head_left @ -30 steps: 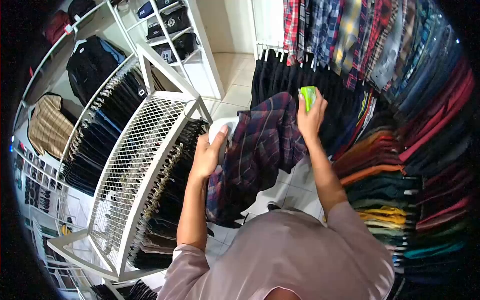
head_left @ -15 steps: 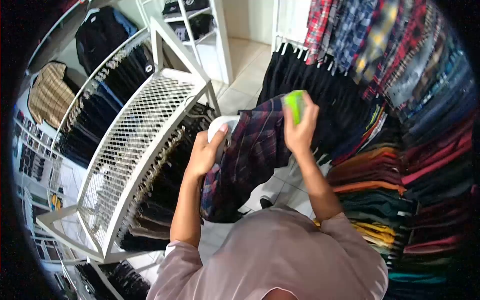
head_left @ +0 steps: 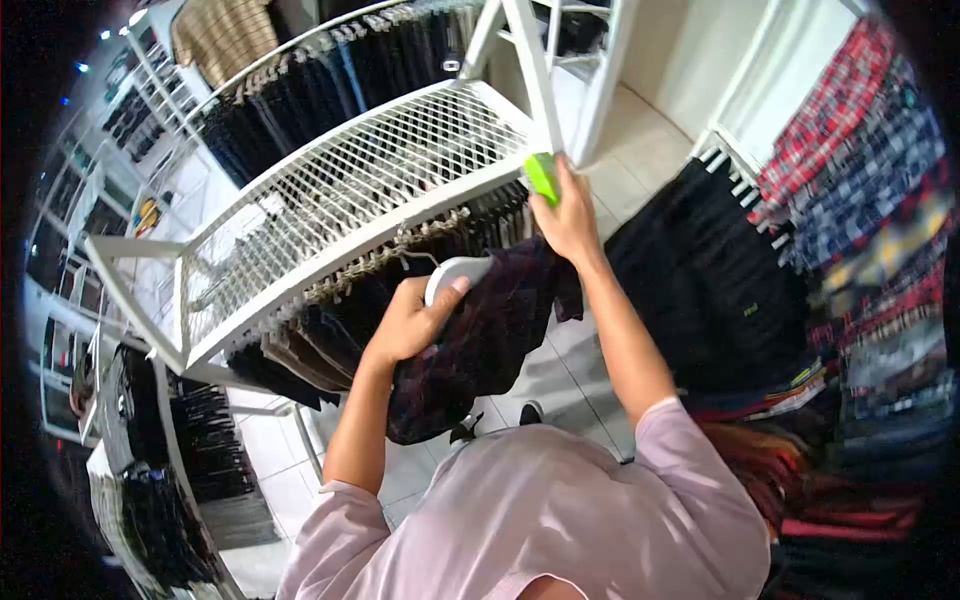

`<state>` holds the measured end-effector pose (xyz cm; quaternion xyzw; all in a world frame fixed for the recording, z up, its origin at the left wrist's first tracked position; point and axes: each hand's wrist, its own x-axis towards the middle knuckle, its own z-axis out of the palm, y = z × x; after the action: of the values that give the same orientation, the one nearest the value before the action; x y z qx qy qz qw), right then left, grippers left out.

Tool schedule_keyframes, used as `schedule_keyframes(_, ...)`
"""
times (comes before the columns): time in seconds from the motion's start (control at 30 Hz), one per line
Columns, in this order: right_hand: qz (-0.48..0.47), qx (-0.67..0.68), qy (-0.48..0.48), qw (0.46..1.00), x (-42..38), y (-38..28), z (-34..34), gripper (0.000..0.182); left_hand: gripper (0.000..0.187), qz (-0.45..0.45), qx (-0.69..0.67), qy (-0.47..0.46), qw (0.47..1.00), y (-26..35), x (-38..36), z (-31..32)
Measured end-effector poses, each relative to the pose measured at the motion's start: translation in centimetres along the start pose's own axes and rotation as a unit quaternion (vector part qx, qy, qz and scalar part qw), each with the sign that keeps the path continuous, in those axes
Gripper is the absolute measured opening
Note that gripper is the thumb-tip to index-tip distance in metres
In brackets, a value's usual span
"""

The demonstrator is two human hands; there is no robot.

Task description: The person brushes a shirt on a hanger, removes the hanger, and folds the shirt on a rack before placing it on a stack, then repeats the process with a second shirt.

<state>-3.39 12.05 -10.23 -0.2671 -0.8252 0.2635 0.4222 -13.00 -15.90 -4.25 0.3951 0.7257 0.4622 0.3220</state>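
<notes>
My left hand (head_left: 408,325) is closed round the white hanger (head_left: 455,275), thumb on top near its broad shoulder end. From the hanger hangs a dark plaid shirt (head_left: 480,330), its cloth draping down in front of me. My right hand (head_left: 570,218) grips a bright green block-like thing (head_left: 541,178); its underside is hidden, so I cannot make out its exact kind. The green thing is above the shirt's far end, beside the corner of the white rack, apart from the cloth.
A white rack with a mesh top (head_left: 350,170) stands ahead to the left, with dark garments (head_left: 310,345) hung beneath. On the right are hanging black trousers (head_left: 710,250), plaid shirts (head_left: 850,130) and coloured garments (head_left: 780,480). Tiled floor (head_left: 560,380) shows below.
My view has turned left, so the mesh rack sits more central. The green thing in my right hand has come off the shirt's cloth. My left hand still holds the hanger.
</notes>
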Motion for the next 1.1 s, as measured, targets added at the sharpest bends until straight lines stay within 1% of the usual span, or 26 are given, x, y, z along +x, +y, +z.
schedule_keyframes(0.03, -0.051, 0.008, -0.008, 0.999, 2.1, 0.2, 2.2, 0.072, 0.046, 0.01, 0.011, 0.008, 1.0, 0.2, -0.4, -0.1)
schedule_keyframes(0.07, -0.039, -0.013, -0.02, 0.999, 4.1, 0.1, 4.1, 0.072, 0.043, 0.024, -0.009, 0.0, 1.0, -0.4, -0.6, -0.2)
schedule_keyframes(0.1, -0.052, -0.066, -0.008, 0.996, 6.3, 1.5, 6.9, 0.07, 0.039, 0.055, 0.013, 0.004, 0.998, -1.1, -0.9, -0.2)
schedule_keyframes(0.17, -0.036, -0.09, -0.064, 0.993, 9.9, 2.6, 9.4, 0.065, 0.037, 0.082, 0.07, 0.004, 0.994, -0.5, -2.1, -0.4)
schedule_keyframes(0.2, -0.036, -0.099, -0.073, 0.992, 11.3, 3.0, 10.5, 0.063, 0.038, 0.091, 0.077, -0.001, 0.993, -0.5, -2.5, -0.5)
schedule_keyframes(0.23, -0.036, -0.11, -0.081, 0.99, 12.4, 3.5, 11.4, 0.061, 0.037, 0.069, 0.108, -0.01, 0.992, -0.7, -2.9, -0.8)
schedule_keyframes(0.3, -0.049, -0.119, -0.097, 0.987, 13.7, 5.1, 12.7, 0.062, 0.035, 0.082, 0.103, 0.0, 0.991, 0.1, -3.4, -1.0)
schedule_keyframes(0.37, -0.03, -0.146, -0.133, 0.98, 14.0, 5.8, 13.1, 0.062, 0.031, 0.093, 0.084, 0.017, 0.992, -0.5, -3.4, -1.0)
schedule_keyframes(0.4, -0.074, -0.153, -0.092, 0.981, 13.6, 5.7, 12.7, 0.062, 0.03, 0.092, 0.08, 0.019, 0.992, -0.5, -3.3, -1.2)
schedule_keyframes(0.43, -0.116, -0.16, -0.053, 0.979, 12.6, 5.1, 11.7, 0.063, 0.029, 0.089, 0.074, 0.018, 0.993, -0.6, -3.5, -1.2)
schedule_keyframes(0.47, -0.155, -0.168, -0.017, 0.973, 10.8, 4.6, 10.6, 0.064, 0.029, 0.06, 0.068, -0.002, 0.996, -0.6, -3.3, -1.5)
schedule_keyframes(0.5, -0.128, -0.095, -0.059, 0.985, 8.9, 3.1, 8.5, 0.062, 0.03, 0.06, 0.052, -0.007, 0.997, -0.1, -3.3, -1.6)
schedule_keyframes(0.57, -0.073, 0.045, -0.137, 0.987, 4.2, -1.1, 2.9, 0.058, 0.031, 0.089, 0.044, -0.04, 0.994, -0.6, -2.4, -1.9)
schedule_keyframes(0.6, -0.027, 0.103, -0.234, 0.966, 2.1, -2.4, 0.1, 0.053, 0.033, 0.126, 0.033, -0.047, 0.99, -0.7, -1.8, -1.8)
schedule_keyframes(0.63, 0.024, 0.16, -0.325, 0.932, -0.2, -3.0, -2.4, 0.048, 0.034, 0.127, 0.039, -0.069, 0.989, 0.5, -1.5, -2.0)
schedule_keyframes(0.7, 0.071, 0.226, -0.368, 0.899, -4.6, -2.7, -5.8, 0.037, 0.035, 0.137, 0.065, -0.116, 0.982, 1.3, 0.0, -1.8)
schedule_keyframes(0.73, 0.01, 0.168, -0.348, 0.922, -6.3, -3.6, -8.0, 0.037, 0.034, 0.173, 0.045, -0.136, 0.974, 1.6, 0.9, -1.5)
schedule_keyframes(0.77, -0.052, 0.105, -0.326, 0.938, -7.6, -4.9, -10.4, 0.037, 0.032, 0.163, 0.049, -0.181, 0.969, 2.2, 1.8, -1.3)
schedule_keyframes(0.87, 0.075, 0.0, -0.318, 0.945, -10.6, -7.9, -15.8, 0.038, 0.03, 0.277, 0.028, -0.255, 0.926, 3.9, 4.3, 0.9)
schedule_keyframes(0.9, 0.12, -0.029, -0.316, 0.941, -11.6, -8.9, -17.1, 0.038, 0.029, 0.28, 0.056, -0.278, 0.917, 4.9, 5.2, 1.5)
schedule_keyframes(0.93, 0.152, -0.059, -0.312, 0.936, -12.6, -9.7, -18.2, 0.034, 0.03, 0.292, 0.049, -0.287, 0.911, 5.6, 6.1, 2.4)
schedule_keyframes(0.97, 0.148, -0.034, -0.255, 0.955, -13.9, -10.0, -18.8, 0.034, 0.031, 0.304, 0.043, -0.295, 0.905, 6.3, 6.9, 3.5)
schedule_keyframes(1.0, 0.142, -0.01, -0.198, 0.97, -15.6, -10.1, -19.1, 0.033, 0.035, 0.31, 0.085, -0.271, 0.907, 6.7, 7.7, 4.5)
schedule_keyframes(1.03, 0.132, 0.013, -0.141, 0.981, -17.2, -10.3, -19.2, 0.032, 0.04, 0.307, 0.087, -0.227, 0.92, 8.0, 7.0, 5.4)
schedule_keyframes(1.07, 0.169, -0.044, -0.092, 0.98, -18.8, -10.6, -19.0, 0.032, 0.04, 0.421, 0.116, -0.073, 0.897, 7.2, 7.2, 7.4)
schedule_keyframes(1.1, 0.196, -0.087, -0.073, 0.974, -20.0, -11.4, -19.0, 0.031, 0.041, 0.518, 0.135, 0.087, 0.84, 6.3, 7.2, 9.5)
